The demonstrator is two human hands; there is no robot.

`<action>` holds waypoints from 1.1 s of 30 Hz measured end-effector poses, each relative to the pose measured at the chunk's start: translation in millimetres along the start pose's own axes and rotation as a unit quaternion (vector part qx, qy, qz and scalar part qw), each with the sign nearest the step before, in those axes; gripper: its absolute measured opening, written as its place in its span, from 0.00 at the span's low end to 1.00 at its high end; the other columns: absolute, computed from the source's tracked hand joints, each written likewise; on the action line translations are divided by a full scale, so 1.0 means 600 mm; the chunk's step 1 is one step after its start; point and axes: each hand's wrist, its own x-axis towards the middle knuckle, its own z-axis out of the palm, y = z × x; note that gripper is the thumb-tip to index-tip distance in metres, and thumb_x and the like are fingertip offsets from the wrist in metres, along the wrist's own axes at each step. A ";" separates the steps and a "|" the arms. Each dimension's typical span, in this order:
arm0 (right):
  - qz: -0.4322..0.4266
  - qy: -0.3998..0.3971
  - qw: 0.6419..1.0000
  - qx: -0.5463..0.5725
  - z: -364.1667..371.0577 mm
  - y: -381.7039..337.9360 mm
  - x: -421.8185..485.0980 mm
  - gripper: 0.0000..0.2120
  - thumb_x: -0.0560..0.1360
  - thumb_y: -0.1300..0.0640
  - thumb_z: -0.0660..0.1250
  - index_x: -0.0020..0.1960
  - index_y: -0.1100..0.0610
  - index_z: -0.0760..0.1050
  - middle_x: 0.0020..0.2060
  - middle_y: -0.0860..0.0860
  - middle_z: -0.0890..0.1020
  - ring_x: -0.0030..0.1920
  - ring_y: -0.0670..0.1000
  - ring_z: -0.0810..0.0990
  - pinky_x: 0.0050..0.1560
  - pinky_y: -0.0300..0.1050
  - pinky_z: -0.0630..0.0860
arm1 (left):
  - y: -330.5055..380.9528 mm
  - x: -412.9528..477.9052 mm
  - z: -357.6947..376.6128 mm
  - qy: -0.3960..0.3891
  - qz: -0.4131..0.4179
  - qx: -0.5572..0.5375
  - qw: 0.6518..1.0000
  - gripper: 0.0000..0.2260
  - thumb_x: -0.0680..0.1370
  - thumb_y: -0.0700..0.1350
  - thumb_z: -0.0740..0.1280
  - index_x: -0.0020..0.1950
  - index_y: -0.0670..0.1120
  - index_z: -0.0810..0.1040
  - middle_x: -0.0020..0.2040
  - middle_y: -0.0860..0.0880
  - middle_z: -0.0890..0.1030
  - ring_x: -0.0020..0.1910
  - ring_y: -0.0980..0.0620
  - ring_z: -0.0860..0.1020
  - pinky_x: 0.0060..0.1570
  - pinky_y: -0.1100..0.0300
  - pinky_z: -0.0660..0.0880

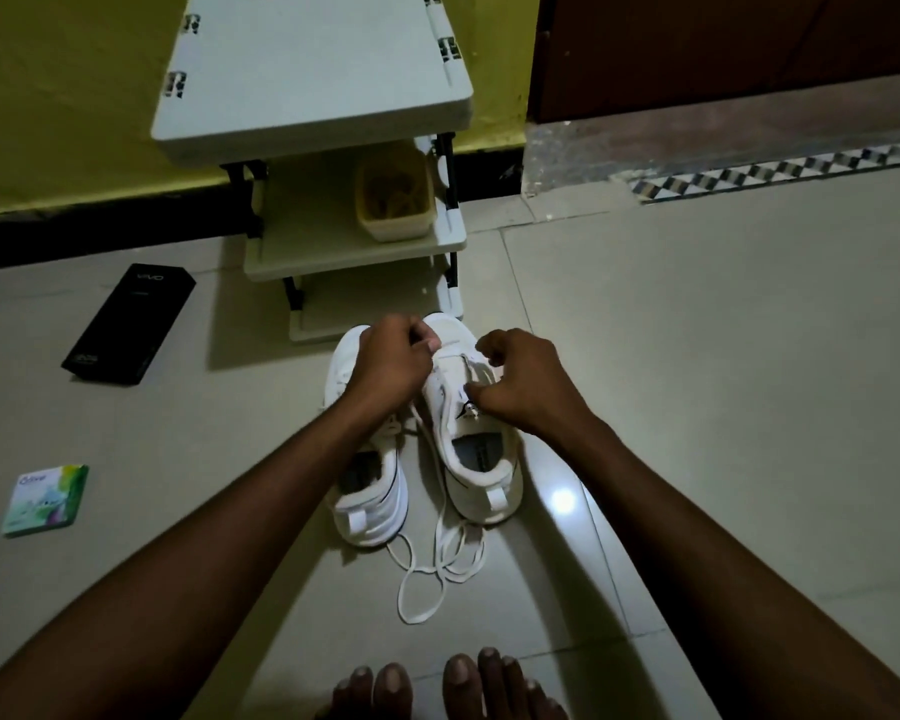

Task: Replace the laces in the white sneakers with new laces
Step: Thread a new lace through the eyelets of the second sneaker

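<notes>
Loose white lace point(427, 579) trails on the floor point(723, 407) by the heels of two white sneakers point(489, 491), standing side by side. Right grip point(526, 387) pinches a lace tip at one sneaker's eyelets. Left grip point(391, 366) curls over its forepart; contents cannot be told.

Pale tiled floor point(697, 381) with a bright glare point(562, 498) at five o'clock; yellow wall point(63, 96) over black skirting point(100, 236) at eleven; white shelf rack point(313, 70) at twelve; brown door point(723, 44) at one, checkered strip point(780, 171) below
</notes>
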 end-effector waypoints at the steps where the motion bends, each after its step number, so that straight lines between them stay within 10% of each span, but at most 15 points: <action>1: 0.003 -0.013 1.000 -0.021 0.010 -0.003 0.007 0.22 0.66 0.55 0.76 0.58 0.61 0.80 0.52 0.56 0.82 0.53 0.56 0.80 0.51 0.46 0.77 | 0.000 0.009 0.008 -0.008 -0.008 0.007 1.000 0.05 0.77 0.40 0.70 0.42 0.45 0.83 0.39 0.50 0.84 0.44 0.48 0.83 0.51 0.53 0.80; 6: 0.023 0.011 0.995 -0.095 0.042 -0.004 0.042 0.04 0.70 0.58 0.68 0.40 0.59 0.76 0.34 0.54 0.77 0.39 0.58 0.78 0.32 0.42 0.64 | -0.005 0.013 0.040 0.009 -0.002 0.063 0.998 0.06 0.71 0.37 0.68 0.34 0.40 0.83 0.33 0.47 0.83 0.39 0.50 0.82 0.42 0.55 0.79; 13: 0.065 0.038 0.997 0.021 0.042 0.034 0.057 0.06 0.71 0.56 0.71 0.43 0.57 0.86 0.35 0.52 0.85 0.42 0.53 0.83 0.41 0.46 0.79 | -0.003 0.010 0.047 0.001 -0.015 -0.022 1.000 0.06 0.70 0.38 0.78 0.41 0.43 0.82 0.32 0.50 0.82 0.35 0.55 0.81 0.38 0.64 0.76; 19: 0.107 0.018 0.989 0.103 0.031 0.044 0.056 0.10 0.70 0.61 0.69 0.47 0.54 0.87 0.39 0.50 0.86 0.42 0.49 0.82 0.39 0.39 0.73 | -0.011 0.013 0.066 0.032 -0.049 -0.046 0.997 0.12 0.71 0.37 0.76 0.34 0.52 0.80 0.39 0.47 0.84 0.44 0.46 0.84 0.49 0.47 0.82; 33: 0.097 0.009 0.984 0.151 0.028 0.057 0.057 0.10 0.71 0.63 0.69 0.46 0.54 0.88 0.40 0.52 0.87 0.42 0.45 0.82 0.44 0.43 0.79 | -0.001 0.015 0.097 0.102 -0.182 -0.053 0.977 0.08 0.66 0.49 0.79 0.37 0.54 0.81 0.42 0.55 0.84 0.47 0.50 0.82 0.52 0.51 0.81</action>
